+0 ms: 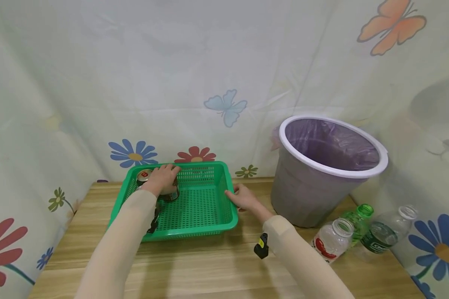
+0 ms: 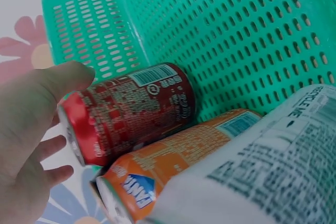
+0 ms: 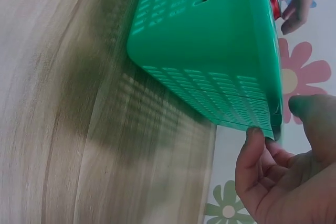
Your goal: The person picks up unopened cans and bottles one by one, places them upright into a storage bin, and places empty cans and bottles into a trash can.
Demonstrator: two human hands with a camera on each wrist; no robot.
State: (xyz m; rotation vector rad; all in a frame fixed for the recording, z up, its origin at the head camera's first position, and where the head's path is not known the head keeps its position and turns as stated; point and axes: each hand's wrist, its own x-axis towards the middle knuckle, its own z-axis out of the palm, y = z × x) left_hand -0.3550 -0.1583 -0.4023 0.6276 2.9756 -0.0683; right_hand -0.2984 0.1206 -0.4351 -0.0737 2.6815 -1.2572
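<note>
A green plastic basket [image 1: 194,233] with slotted walls stands on the wooden table. Inside, at its left part, a red Coca-Cola can [image 2: 131,108] stands beside an orange Fanta can [image 2: 173,156] and a larger item with a pale printed label [image 2: 273,166]. My left hand [image 1: 161,179] is over the Coca-Cola can; its thumb lies along the can's side near the top, with other fingers extended past the end. Whether they touch it is partly hidden. At the basket's right rim, my right hand [image 1: 245,197] holds the edge, thumb above and fingers below.
A grey bin [image 1: 295,191] with a purple liner stands right of the basket. In front of it are a clear bottle with a red label [image 1: 331,243], a green bottle [image 1: 361,220] and a clear bottle with a green label [image 1: 381,234]. A patterned curtain [image 1: 194,83] hangs behind.
</note>
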